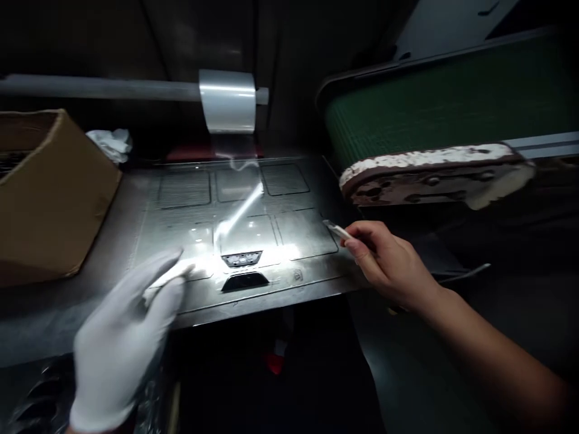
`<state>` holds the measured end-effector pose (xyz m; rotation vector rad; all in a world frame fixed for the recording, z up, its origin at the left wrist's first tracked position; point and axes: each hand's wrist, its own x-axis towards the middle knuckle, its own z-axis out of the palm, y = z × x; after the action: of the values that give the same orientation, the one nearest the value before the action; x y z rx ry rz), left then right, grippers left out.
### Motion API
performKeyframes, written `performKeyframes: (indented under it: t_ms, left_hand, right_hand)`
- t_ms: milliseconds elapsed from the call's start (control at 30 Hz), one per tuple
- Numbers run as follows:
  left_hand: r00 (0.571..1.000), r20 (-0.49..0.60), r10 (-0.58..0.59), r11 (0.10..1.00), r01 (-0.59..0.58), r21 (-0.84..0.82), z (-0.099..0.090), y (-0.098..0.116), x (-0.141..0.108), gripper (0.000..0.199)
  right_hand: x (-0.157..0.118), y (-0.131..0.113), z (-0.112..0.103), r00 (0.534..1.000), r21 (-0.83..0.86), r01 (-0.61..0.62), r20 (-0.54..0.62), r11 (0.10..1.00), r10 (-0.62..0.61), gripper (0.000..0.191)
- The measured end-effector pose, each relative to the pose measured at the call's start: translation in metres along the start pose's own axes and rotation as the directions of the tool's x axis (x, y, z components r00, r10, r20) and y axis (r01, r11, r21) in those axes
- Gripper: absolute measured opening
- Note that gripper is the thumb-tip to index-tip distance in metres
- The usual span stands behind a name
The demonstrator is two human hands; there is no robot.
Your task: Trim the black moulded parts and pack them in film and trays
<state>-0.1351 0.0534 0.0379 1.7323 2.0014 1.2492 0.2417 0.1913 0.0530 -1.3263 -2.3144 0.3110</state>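
My left hand (122, 340), in a white glove, is at the lower left over the metal plate (244, 208). Its thumb and fingers are closed around a pale strip-like thing (169, 276), too blurred and glaring to name. At the plate's right edge my bare right hand (384, 259) pinches a small white-handled knife (337, 229), its short metal tip pointing left. Between the hands, near the plate's front edge, lie a trapezoid part with a grey, detailed face (242, 259) and a glossy black trapezoid part (245, 281).
A roll of clear film (228, 102) hangs on a bar (136, 87) behind the plate, its loose end reaching down. A cardboard box (58, 205) stands left, with crumpled white material (112, 144) behind it. A green conveyor belt (434, 102) with a worn end bracket (434, 178) rises right.
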Motion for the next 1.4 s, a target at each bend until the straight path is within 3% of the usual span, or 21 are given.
performKeyframes:
  t_ms: [67,133,200,367,567,767,900,967,1033,1167,1233,1333,1400]
  left_hand:
    - [0.989,0.120,0.087,0.987,-0.102,0.125,0.006,0.015,0.019,0.037]
    - [0.953,0.237,0.187,0.959,-0.229,0.166,0.016,0.022,0.037,0.032]
    - [0.916,0.321,0.240,0.936,-0.306,0.174,0.023,0.022,0.049,0.020]
    - [0.874,0.435,0.216,0.922,-0.329,0.203,0.029,0.017,0.056,0.008]
    - [0.871,0.443,0.211,0.923,-0.326,0.202,0.031,0.010,0.053,0.015]
    - [0.874,0.439,0.211,0.922,-0.326,0.206,0.029,0.004,0.050,0.025]
    - [0.877,0.411,0.249,0.922,-0.345,0.177,0.027,0.007,0.048,0.024]
    - [0.890,0.354,0.288,0.921,-0.358,0.153,0.026,0.014,0.046,0.020]
    - [0.874,0.345,0.343,0.906,-0.404,0.124,0.026,0.025,0.043,0.018]
    - [0.725,0.560,0.402,0.825,-0.552,0.122,0.035,0.052,0.041,0.027]
    - [0.681,0.628,0.376,0.766,-0.610,0.203,0.040,0.062,0.041,0.031]
    - [0.670,0.650,0.360,0.690,-0.660,0.297,0.047,0.066,0.042,0.037]
    - [0.694,0.612,0.380,0.706,-0.645,0.293,0.048,0.063,0.041,0.036]
  right_hand:
    - [0.014,-0.027,0.000,0.976,0.049,0.174,0.123,0.984,-0.179,0.023]
    - [0.030,-0.055,0.004,0.907,0.070,0.349,0.224,0.935,-0.355,0.029]
    - [0.045,-0.078,0.012,0.846,0.036,0.449,0.305,0.893,-0.437,0.032]
    - [0.070,-0.109,0.034,0.775,-0.050,0.527,0.438,0.849,-0.455,0.032]
    - [0.078,-0.103,0.045,0.731,0.004,0.555,0.475,0.832,-0.490,0.033]
    - [0.059,-0.054,0.013,0.769,-0.052,0.514,0.470,0.856,-0.433,0.035]
    - [0.032,-0.007,-0.020,0.843,-0.116,0.423,0.414,0.899,-0.343,0.033]
    - [0.020,0.012,-0.026,0.889,-0.151,0.357,0.357,0.922,-0.286,0.033]
    - [0.012,0.023,-0.020,0.935,-0.167,0.280,0.271,0.945,-0.229,0.035]
    - [0.012,0.022,0.014,0.982,-0.157,0.183,0.074,0.971,-0.173,0.040]
    - [0.014,0.017,0.031,0.985,-0.144,0.167,-0.010,0.976,-0.170,0.039]
    - [0.013,0.013,0.044,0.983,-0.098,0.140,-0.103,0.985,-0.150,0.036]
    - [0.012,0.014,0.047,0.979,-0.064,0.133,-0.144,0.989,-0.141,0.034]
